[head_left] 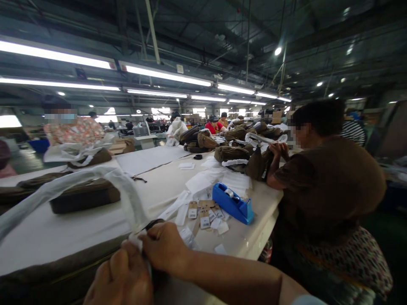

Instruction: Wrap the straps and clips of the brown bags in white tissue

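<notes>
An olive-brown bag (63, 267) lies in front of me at the lower left. Its strap is wrapped in white tissue paper (121, 178) and arches up over the table. Near the end of that arch, my left hand (122, 275) pinches the white wrapping with curled fingers. Right beside it, my right hand (167, 245) is closed on the same wrapped strap, close to where it meets the bag. The fingertips of both hands almost touch. What lies beneath them is hidden.
A blue tape dispenser (232, 203) stands beside several cardboard tags (205, 216) and loose white paper sheets (203, 180). Another dark bag (85, 197) lies at left. A co-worker (330, 182) leans on the table at right, near piled bags (233, 154). Another person (73, 131) stands across at left.
</notes>
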`<state>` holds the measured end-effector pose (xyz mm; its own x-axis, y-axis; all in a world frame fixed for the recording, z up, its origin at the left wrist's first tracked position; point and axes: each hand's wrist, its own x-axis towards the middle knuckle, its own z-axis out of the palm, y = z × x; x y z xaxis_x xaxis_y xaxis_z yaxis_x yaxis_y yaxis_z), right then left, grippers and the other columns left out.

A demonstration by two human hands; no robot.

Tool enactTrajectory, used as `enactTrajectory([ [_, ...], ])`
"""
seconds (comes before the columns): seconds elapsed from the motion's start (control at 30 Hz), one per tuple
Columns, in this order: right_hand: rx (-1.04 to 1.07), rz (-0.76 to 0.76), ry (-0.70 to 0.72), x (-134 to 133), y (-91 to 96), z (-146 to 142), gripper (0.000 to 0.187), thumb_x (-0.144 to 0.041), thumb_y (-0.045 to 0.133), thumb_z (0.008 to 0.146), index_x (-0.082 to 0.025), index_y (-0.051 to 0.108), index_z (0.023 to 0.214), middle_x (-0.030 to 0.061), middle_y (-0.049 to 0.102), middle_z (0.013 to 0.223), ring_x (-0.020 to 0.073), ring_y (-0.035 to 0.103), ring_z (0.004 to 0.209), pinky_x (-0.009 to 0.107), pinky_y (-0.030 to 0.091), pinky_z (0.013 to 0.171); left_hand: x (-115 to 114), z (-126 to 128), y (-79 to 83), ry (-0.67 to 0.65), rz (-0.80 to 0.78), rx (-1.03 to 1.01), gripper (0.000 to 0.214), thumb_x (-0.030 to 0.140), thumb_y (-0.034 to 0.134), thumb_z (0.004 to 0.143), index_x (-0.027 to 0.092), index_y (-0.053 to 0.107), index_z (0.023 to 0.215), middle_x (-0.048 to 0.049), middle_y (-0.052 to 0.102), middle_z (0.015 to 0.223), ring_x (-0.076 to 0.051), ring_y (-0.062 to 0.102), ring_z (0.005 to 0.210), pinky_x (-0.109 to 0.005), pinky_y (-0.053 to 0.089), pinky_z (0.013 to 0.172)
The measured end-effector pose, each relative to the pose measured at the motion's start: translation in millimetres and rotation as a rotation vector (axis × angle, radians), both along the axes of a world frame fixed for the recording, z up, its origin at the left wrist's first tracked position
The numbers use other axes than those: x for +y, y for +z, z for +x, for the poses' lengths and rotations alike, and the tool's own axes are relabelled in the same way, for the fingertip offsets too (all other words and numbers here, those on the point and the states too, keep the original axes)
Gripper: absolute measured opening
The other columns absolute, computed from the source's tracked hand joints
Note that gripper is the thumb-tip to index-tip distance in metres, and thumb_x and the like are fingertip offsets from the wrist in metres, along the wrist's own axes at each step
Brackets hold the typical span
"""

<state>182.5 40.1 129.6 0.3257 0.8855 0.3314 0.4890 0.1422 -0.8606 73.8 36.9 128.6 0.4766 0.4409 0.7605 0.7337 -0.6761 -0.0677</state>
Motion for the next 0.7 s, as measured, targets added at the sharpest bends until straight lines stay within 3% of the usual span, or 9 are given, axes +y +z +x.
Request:
enactTrajectory([
  [0.07,0.001,-0.032,0.063,-4,4.7,1,0.038,-0.029,0.048,0.076,-0.015,0.038,0.043,-0.0058,0.027,0.042,0.0050,0.030,0.043,0.019,0.020,0.041,-17,1,14.7,0.194,0.023,0.232,0.024,0.009,0.037,0.079,0.006,0.060,0.084,-0.0111,0.046,0.072,-0.022,0.040,0.064,-0.033,0.033,0.058],
  [0.13,0.000,-0.022,0.143,-9,9.7,2,0.037,-0.025,0.045,0.078,-0.015,0.037,0.043,-0.0055,0.030,0.042,0.0057,0.031,0.045,0.019,0.022,0.043,-29,6,23.9,0.313,0.001,0.257,0.024,0.008,0.038,0.080,0.005,0.059,0.090,-0.0103,0.047,0.073,-0.022,0.042,0.068,-0.032,0.036,0.060],
  [0.27,-0.011,-0.019,0.270,-12,16.1,9,0.037,-0.032,0.041,0.082,-0.015,0.042,0.049,-0.0036,0.040,0.046,0.0077,0.038,0.047,0.021,0.028,0.047,-30,15,21.1,0.393,-0.036,0.216,0.029,0.012,0.042,0.081,0.002,0.055,0.104,-0.0117,0.050,0.082,-0.022,0.045,0.075,-0.032,0.041,0.064],
  [0.4,-0.165,0.020,0.400,-19,24.9,14,0.044,-0.043,0.034,0.086,-0.014,0.049,0.056,-0.0001,0.048,0.057,0.0104,0.045,0.056,0.023,0.033,0.054,-26,14,14.5,0.381,-0.058,0.165,0.027,0.013,0.043,0.081,0.003,0.056,0.102,-0.0125,0.051,0.083,-0.022,0.046,0.076,-0.033,0.043,0.064],
  [0.5,-0.303,0.024,0.414,-22,28.3,17,0.045,-0.047,0.039,0.083,-0.014,0.050,0.056,-0.0005,0.046,0.058,0.0103,0.044,0.055,0.022,0.032,0.052,-27,15,12.5,0.336,-0.078,0.118,0.025,0.012,0.042,0.081,0.004,0.057,0.100,-0.0135,0.052,0.087,-0.023,0.047,0.079,-0.035,0.044,0.066],
  [0.6,-0.313,0.036,0.409,-21,27.7,19,0.043,-0.041,0.035,0.087,-0.015,0.050,0.056,-0.0004,0.047,0.060,0.0102,0.047,0.057,0.022,0.034,0.055,-29,16,11.4,0.293,-0.120,0.044,0.028,0.009,0.037,0.083,0.004,0.055,0.102,-0.0133,0.052,0.085,-0.023,0.048,0.079,-0.037,0.045,0.067],
  [0.7,-0.344,0.085,0.385,-21,27.9,19,0.041,-0.035,0.032,0.089,-0.015,0.050,0.057,0.0010,0.050,0.061,0.0114,0.050,0.061,0.023,0.037,0.061,-30,7,14.2,0.186,-0.263,-0.097,0.032,0.010,0.036,0.082,0.002,0.052,0.110,-0.0155,0.054,0.089,-0.025,0.049,0.083,-0.041,0.044,0.073],
])
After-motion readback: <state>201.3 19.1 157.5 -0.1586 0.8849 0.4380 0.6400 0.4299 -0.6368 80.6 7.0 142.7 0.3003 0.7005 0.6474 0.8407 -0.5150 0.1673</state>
